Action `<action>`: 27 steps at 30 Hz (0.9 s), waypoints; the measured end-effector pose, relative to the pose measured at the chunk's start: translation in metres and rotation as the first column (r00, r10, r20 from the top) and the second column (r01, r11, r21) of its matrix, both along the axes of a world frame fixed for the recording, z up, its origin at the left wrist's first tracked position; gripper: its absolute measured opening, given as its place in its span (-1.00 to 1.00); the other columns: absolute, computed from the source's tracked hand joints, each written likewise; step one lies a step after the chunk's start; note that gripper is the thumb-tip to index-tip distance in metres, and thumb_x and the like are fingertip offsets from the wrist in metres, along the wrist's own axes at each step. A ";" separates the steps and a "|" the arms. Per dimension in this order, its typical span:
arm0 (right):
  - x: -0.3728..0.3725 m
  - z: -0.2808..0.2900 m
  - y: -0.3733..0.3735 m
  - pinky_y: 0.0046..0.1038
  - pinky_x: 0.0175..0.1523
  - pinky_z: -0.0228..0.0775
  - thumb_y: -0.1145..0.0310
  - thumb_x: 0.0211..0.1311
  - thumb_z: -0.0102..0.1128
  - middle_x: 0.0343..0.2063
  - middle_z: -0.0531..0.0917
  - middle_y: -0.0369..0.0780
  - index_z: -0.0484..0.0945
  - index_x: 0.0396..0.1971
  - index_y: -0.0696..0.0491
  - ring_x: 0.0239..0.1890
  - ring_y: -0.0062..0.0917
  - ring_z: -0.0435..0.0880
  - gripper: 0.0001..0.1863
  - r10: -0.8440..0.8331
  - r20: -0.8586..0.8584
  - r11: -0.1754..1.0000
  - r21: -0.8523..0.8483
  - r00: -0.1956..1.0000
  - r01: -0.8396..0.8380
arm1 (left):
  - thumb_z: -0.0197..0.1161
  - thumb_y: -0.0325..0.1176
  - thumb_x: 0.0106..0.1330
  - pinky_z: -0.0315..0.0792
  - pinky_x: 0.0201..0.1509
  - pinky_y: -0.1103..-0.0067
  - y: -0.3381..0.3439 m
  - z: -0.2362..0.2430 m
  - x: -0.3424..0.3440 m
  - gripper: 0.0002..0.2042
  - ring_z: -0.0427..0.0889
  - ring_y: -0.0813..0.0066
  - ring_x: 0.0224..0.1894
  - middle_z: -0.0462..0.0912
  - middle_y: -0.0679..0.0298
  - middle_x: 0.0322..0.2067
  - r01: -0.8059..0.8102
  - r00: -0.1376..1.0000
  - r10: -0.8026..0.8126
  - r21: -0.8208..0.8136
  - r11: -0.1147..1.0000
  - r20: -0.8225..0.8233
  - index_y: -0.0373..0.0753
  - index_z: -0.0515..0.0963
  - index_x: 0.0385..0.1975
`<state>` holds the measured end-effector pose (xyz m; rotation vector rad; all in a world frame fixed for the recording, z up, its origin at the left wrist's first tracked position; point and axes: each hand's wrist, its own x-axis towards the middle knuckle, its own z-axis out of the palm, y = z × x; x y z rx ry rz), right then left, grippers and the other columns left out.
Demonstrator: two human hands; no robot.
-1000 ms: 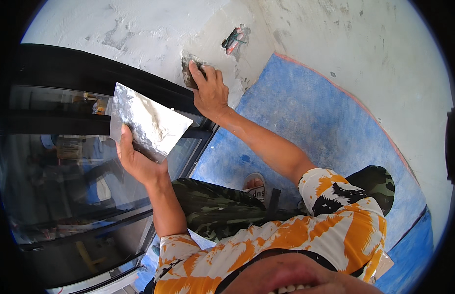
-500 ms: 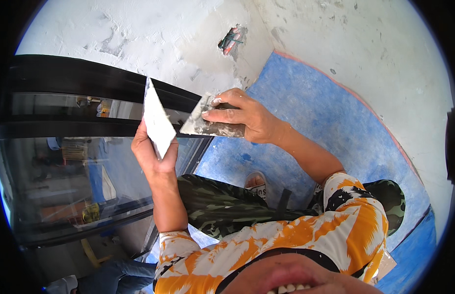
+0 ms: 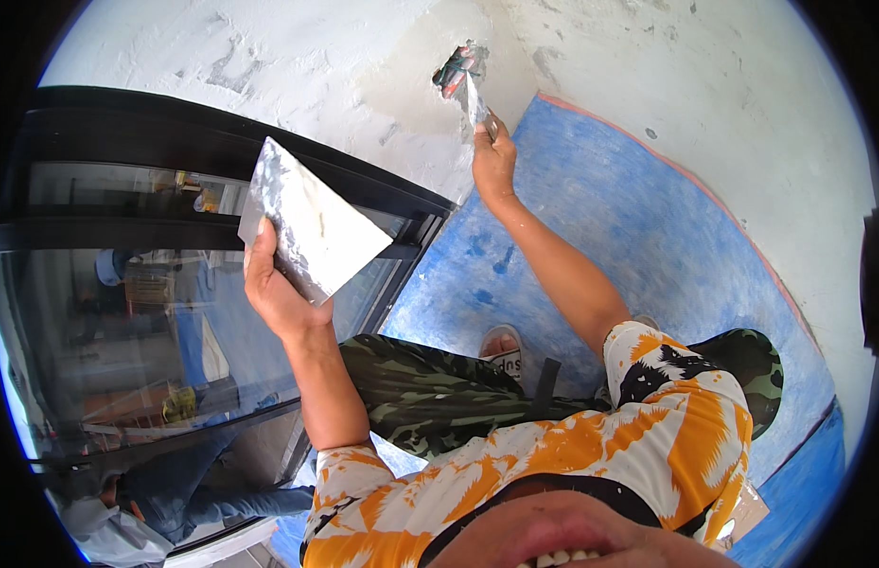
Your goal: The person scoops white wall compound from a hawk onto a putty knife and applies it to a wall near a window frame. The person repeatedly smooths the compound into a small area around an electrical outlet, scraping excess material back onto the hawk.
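My left hand point(image 3: 279, 289) grips a square metal board point(image 3: 315, 225) with white paste on its face, held tilted over the dark window frame. My right hand point(image 3: 492, 161) is closed round a putty knife point(image 3: 476, 99), whose blade reaches up to a ragged hole point(image 3: 451, 62) in the white wall point(image 3: 345, 66). Red and green pieces show inside the hole; what they are I cannot tell. The wall around it is patchy with white plaster.
A black-framed glass window point(image 3: 99, 322) fills the left. Blue sheeting point(image 3: 638, 227) lies under my feet, against the plain wall point(image 3: 761, 142) at right. A person in jeans point(image 3: 184, 483) shows at the lower left. My sandaled foot point(image 3: 501, 350) is below.
My right hand has moved from above the board up and right to the hole. The board has turned to show its face again. More of the person at the lower left shows.
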<state>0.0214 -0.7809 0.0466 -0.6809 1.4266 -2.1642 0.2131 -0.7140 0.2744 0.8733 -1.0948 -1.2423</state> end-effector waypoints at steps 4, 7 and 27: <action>-0.021 0.055 0.059 -0.35 0.11 0.35 0.52 0.16 0.16 -0.12 0.68 -0.22 0.63 -0.03 0.06 -0.06 -0.33 0.59 -0.66 0.123 -0.571 0.853 -0.357 0.812 -0.381 | 0.16 -0.43 0.32 0.56 -0.21 0.57 -0.007 -0.009 0.013 -0.72 0.69 0.45 -0.31 0.65 0.13 -0.23 -0.098 0.968 0.098 -0.010 0.995 0.231 -0.43 0.49 -0.03; -0.030 0.104 0.083 -0.32 0.09 0.29 0.46 0.00 0.27 -0.17 0.68 -0.36 0.70 -0.14 -0.13 -0.07 -0.41 0.57 -0.64 -0.046 -0.882 0.831 -0.294 0.469 -0.472 | 0.19 -0.43 0.30 0.53 -0.24 0.61 -0.006 -0.014 0.016 -0.72 0.67 0.50 -0.35 0.66 0.16 -0.27 -0.079 0.946 0.065 0.031 0.996 0.319 -0.44 0.50 -0.05; -0.068 -0.092 -0.008 -0.52 -0.38 0.23 0.49 0.04 0.10 -0.59 0.51 -0.39 0.55 -0.54 0.16 -0.51 -0.67 0.40 -0.92 0.187 0.065 0.959 0.203 0.980 -0.197 | 0.16 -0.41 0.30 0.51 -0.14 0.59 0.016 0.001 -0.006 -0.72 0.66 0.48 -0.24 0.64 0.18 -0.21 -0.178 0.918 0.211 -0.128 0.976 0.336 -0.42 0.51 -0.04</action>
